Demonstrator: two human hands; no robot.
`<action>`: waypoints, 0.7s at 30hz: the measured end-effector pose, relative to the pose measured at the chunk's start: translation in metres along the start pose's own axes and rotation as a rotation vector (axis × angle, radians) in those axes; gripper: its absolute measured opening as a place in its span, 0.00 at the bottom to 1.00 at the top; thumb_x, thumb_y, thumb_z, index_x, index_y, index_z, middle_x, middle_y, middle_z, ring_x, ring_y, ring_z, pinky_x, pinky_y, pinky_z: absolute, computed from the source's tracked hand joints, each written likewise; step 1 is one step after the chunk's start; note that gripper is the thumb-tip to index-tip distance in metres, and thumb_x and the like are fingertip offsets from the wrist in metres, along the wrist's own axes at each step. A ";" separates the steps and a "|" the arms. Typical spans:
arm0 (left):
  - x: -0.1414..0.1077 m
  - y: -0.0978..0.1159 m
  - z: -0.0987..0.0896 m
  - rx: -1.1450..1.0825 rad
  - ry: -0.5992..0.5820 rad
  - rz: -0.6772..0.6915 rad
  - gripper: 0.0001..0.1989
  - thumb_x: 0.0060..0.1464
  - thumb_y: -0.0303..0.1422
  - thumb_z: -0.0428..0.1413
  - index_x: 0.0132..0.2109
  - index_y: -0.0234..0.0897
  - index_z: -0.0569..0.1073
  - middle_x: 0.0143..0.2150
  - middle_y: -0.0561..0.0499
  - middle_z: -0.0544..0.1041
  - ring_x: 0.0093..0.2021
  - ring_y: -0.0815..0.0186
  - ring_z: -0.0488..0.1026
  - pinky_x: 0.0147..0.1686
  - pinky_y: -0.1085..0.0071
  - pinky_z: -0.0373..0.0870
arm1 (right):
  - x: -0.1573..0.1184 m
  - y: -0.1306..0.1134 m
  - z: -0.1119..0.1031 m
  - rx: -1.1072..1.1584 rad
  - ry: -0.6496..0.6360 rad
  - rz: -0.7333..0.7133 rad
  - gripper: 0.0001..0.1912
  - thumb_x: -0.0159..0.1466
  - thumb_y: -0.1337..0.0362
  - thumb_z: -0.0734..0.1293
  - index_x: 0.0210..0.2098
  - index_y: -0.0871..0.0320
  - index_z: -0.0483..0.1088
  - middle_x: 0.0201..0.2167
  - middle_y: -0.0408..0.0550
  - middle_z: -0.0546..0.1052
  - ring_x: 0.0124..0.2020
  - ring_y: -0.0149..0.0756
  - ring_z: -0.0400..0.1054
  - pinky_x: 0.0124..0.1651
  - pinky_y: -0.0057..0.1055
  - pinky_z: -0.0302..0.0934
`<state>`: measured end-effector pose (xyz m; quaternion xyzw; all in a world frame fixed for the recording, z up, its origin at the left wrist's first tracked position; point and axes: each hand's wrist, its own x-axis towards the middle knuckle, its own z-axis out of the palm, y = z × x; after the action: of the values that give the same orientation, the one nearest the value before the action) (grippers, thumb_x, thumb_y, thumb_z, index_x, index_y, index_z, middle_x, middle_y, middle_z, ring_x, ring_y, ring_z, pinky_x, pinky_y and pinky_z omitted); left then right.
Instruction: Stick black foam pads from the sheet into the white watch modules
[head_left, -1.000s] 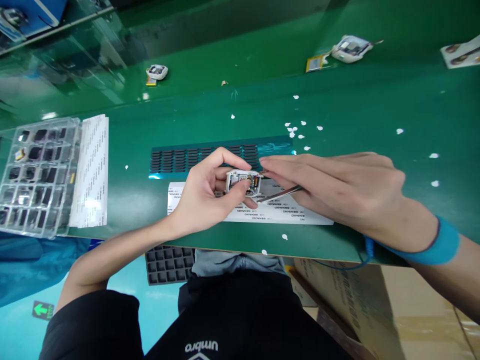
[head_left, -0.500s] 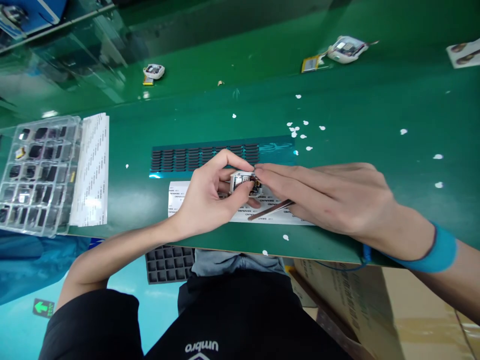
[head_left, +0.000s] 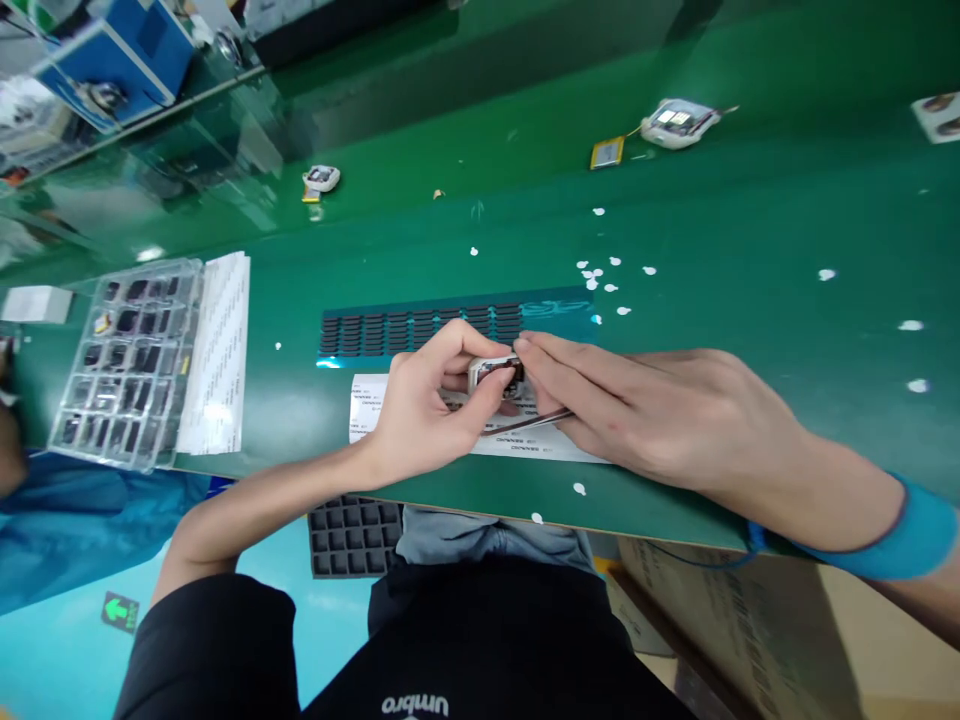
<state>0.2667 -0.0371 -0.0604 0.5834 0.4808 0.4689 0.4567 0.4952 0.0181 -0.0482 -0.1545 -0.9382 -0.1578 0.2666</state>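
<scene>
Between thumb and fingers, my left hand (head_left: 442,400) grips a small white device housing (head_left: 475,374) with electronics showing inside. My left thumb presses on its open face. The fingertips of my right hand (head_left: 645,410) touch the housing's right side. Tucked in my right hand is a pair of metal tweezers (head_left: 532,421), its tips pointing left, just below the housing. Under both hands lies a white printed sheet (head_left: 555,445). Just beyond them is a blue strip (head_left: 555,303) bearing rows of black pieces (head_left: 390,335).
A clear compartment box (head_left: 127,370) of small parts stands left, beside white sheets (head_left: 217,350). Two open white devices (head_left: 679,122) (head_left: 322,178) with attached batteries lie at the back. Several white stickers (head_left: 592,275) dot the green table. Another person's blue garment (head_left: 97,520) shows at left.
The view has shifted, so the scene sits lower and more to the right. The housing is tilted more in my fingers, and the tweezers have turned to lie flatter.
</scene>
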 end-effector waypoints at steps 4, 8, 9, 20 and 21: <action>0.002 -0.002 -0.003 -0.034 -0.010 -0.041 0.19 0.65 0.44 0.71 0.44 0.38 0.72 0.33 0.53 0.85 0.29 0.65 0.87 0.28 0.78 0.82 | -0.001 -0.001 0.007 0.040 0.039 0.004 0.11 0.81 0.74 0.62 0.55 0.66 0.76 0.52 0.54 0.87 0.29 0.33 0.81 0.26 0.37 0.65; 0.004 -0.002 -0.005 -0.111 -0.045 -0.035 0.20 0.65 0.46 0.71 0.43 0.38 0.71 0.32 0.54 0.84 0.27 0.66 0.86 0.26 0.78 0.81 | 0.005 -0.001 0.008 0.157 0.082 0.067 0.13 0.83 0.72 0.59 0.54 0.63 0.76 0.48 0.49 0.88 0.31 0.32 0.82 0.25 0.37 0.64; 0.004 -0.002 -0.006 -0.131 -0.054 -0.030 0.20 0.66 0.46 0.71 0.43 0.38 0.71 0.32 0.54 0.84 0.27 0.66 0.86 0.26 0.78 0.81 | 0.006 -0.001 0.008 0.199 0.095 0.097 0.12 0.83 0.70 0.60 0.54 0.63 0.76 0.47 0.48 0.88 0.33 0.32 0.83 0.26 0.35 0.65; -0.002 -0.007 -0.001 0.016 -0.109 0.010 0.05 0.70 0.30 0.63 0.47 0.39 0.74 0.35 0.54 0.85 0.30 0.66 0.87 0.29 0.77 0.82 | -0.014 -0.008 0.017 0.468 0.099 0.388 0.06 0.81 0.64 0.69 0.55 0.49 0.76 0.37 0.39 0.85 0.26 0.30 0.76 0.39 0.26 0.75; -0.004 -0.003 0.003 0.107 -0.083 0.009 0.04 0.69 0.28 0.63 0.47 0.40 0.75 0.35 0.55 0.85 0.30 0.67 0.87 0.29 0.78 0.83 | -0.016 -0.009 0.021 0.460 0.086 0.376 0.06 0.81 0.63 0.68 0.54 0.48 0.77 0.36 0.40 0.85 0.27 0.31 0.77 0.40 0.27 0.76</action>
<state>0.2693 -0.0406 -0.0638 0.6280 0.4831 0.4198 0.4426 0.4957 0.0146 -0.0759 -0.2544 -0.8920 0.1046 0.3587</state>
